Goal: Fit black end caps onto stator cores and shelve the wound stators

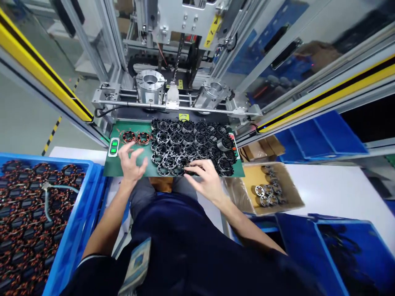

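Beside two copper-wound stator coils (143,138) on the green work surface (148,164), my left hand (132,162) is spread with nothing in it. Several rows of black and silver slotted rings (176,137) stand packed together on the same surface. My right hand (205,176) reaches to the front edge of these rings, fingertips at a front ring (183,161). Its thumb and fingers are apart; whether they touch the ring is hard to see. A taller metal ring (225,143) sits on top at the right end.
A machine with two metal cylinder fixtures (150,84) and a cross rail (185,107) stands behind the surface. At left is a blue crate (86,168) full of wound stators. A cardboard box (290,193) with silver rings and blue bins (327,133) are at right.
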`<state>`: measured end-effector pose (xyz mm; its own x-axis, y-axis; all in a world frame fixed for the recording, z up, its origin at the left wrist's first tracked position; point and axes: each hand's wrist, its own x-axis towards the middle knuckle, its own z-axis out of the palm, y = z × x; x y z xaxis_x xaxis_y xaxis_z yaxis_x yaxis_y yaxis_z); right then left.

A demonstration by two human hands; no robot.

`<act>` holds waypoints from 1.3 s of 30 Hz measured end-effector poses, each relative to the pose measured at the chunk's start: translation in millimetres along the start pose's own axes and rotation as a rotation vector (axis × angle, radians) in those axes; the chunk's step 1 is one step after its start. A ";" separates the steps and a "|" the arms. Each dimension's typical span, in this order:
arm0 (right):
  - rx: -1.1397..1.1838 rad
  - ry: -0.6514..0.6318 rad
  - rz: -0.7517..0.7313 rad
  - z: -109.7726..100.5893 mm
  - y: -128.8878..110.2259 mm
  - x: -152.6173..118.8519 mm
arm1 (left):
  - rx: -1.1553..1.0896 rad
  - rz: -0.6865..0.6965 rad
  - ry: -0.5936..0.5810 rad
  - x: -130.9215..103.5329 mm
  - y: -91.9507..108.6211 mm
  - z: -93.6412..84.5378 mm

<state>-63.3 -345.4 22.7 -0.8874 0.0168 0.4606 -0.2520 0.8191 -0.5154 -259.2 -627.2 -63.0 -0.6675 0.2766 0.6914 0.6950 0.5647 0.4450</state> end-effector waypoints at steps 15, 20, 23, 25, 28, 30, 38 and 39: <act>0.020 -0.083 0.091 -5.5 15.3 12.1 | -0.014 0.114 -0.309 6.4 90.9 -11.2; 0.641 0.049 0.255 -58.9 -21.8 16.6 | -0.611 -0.107 -0.091 21.7 137.0 -48.9; 0.907 0.060 0.338 -75.9 -38.6 19.5 | -0.864 -0.175 -0.095 28.9 164.2 -67.0; 1.027 0.044 0.383 -77.8 -43.7 19.9 | -0.894 -0.174 -0.136 29.8 177.3 -74.9; 1.103 -0.025 0.449 -74.2 -44.9 19.6 | -0.933 -0.166 -0.173 28.2 187.7 -81.5; 1.081 -0.055 0.502 -72.1 -44.9 19.8 | -0.946 -0.176 -0.192 26.7 189.6 -83.9; 1.037 -0.083 0.536 -74.9 -54.6 23.3 | -0.905 -0.178 -0.243 22.6 187.0 -88.0; 1.034 -0.081 0.541 -75.0 -55.7 24.4 | -0.905 -0.176 -0.245 22.1 186.6 -87.7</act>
<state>-42.0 -347.6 116.9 -0.9878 0.1532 -0.0277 0.0059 -0.1408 -0.9900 -120.8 -583.9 85.3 -0.7482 0.4581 0.4798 0.4538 -0.1741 0.8739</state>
